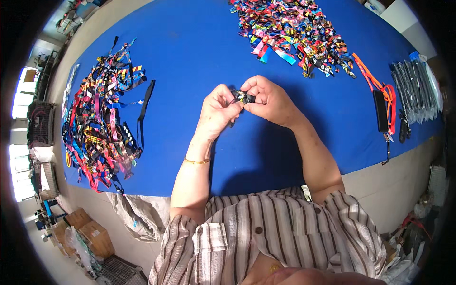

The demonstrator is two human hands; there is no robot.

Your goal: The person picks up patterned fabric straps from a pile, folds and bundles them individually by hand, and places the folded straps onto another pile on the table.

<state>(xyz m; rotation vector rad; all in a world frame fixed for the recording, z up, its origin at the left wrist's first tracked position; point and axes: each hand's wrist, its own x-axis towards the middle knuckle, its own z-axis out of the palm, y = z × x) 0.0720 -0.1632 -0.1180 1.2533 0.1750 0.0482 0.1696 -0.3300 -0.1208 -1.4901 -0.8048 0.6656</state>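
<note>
Over the middle of the blue table (190,57), my left hand (218,109) and my right hand (270,100) meet, both closed on one dark patterned ribbon strap (244,97). The strap is bunched between the fingertips, with pale and yellowish marks on black. A short dark end of it hangs below my left fingers. Exactly how it is folded is too small to make out. Both forearms come up from the lower edge, and a thin gold-coloured bangle (196,161) circles my left wrist.
A heap of colourful ribbon straps (102,118) lies at the left, and a larger heap (294,33) at the far right. An orange strap with a black pad (381,111) and plastic-wrapped dark packs (415,90) lie on the right. Cardboard boxes (95,237) stand on the floor, lower left.
</note>
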